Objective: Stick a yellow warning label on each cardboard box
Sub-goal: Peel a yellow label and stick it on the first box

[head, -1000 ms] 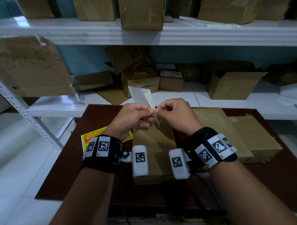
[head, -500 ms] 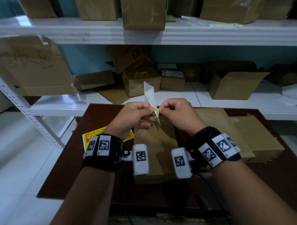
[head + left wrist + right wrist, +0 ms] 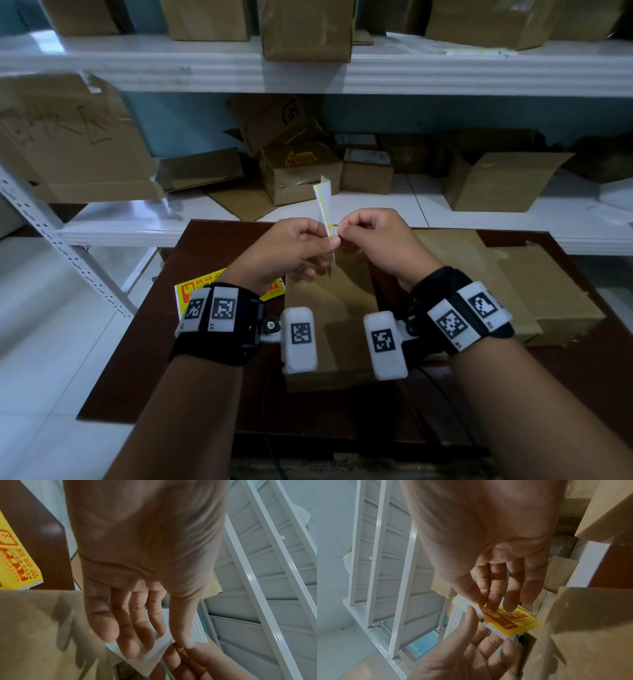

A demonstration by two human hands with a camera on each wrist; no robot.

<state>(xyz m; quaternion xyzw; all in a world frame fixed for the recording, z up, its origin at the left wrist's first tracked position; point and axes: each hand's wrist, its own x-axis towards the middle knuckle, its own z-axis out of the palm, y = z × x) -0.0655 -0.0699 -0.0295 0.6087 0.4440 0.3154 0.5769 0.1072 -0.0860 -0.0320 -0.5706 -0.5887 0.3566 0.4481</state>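
Yellow warning label (image 3: 324, 209) on white backing held upright above cardboard box (image 3: 329, 308), pinched at lower edge between both hands. Left hand (image 3: 284, 250) pinches it from left, right hand (image 3: 373, 240) from right, fingertips (image 3: 489, 607) on printed face. Box lies on brown table (image 3: 144, 349). Label stack (image 3: 191, 291) just left of box. Two more flat boxes (image 3: 534, 301) right of it.

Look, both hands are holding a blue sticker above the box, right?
Not blue. The sticker is yellow with red print, as the right wrist view shows. The left hand and right hand do hold it above the box.
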